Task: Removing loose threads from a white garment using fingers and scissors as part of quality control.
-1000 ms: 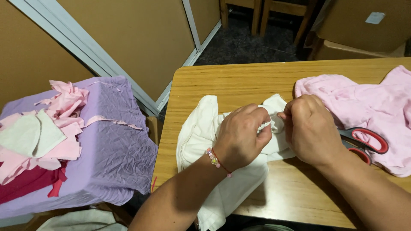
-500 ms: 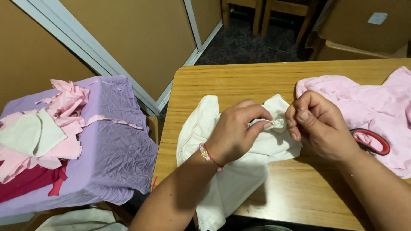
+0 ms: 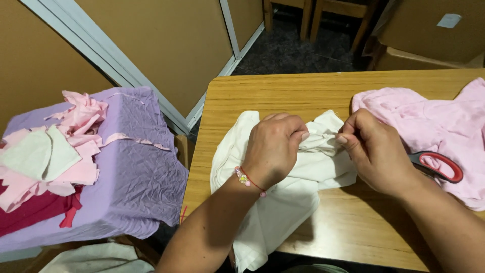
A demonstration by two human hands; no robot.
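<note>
Your left hand [image 3: 275,151] and right hand [image 3: 376,151] each pinch a bunched fold of the cream cloth [image 3: 283,202] on the wooden table [image 3: 262,93], drawing it taut between them, with the red-handled scissors [image 3: 437,164] parked just beyond your right wrist.

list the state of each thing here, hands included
left hand: closed, pinching the white cloth
right hand: closed, pinching the same cloth
white cloth: crumpled, bunched between the hands, hanging over the table's near edge
pink cloth: rumpled, lying on the table
red-handled scissors: lying on the pink cloth, blades hidden behind the right hand
wooden table: bearing both cloths
fabric scraps: piled loosely on the purple cover
</note>
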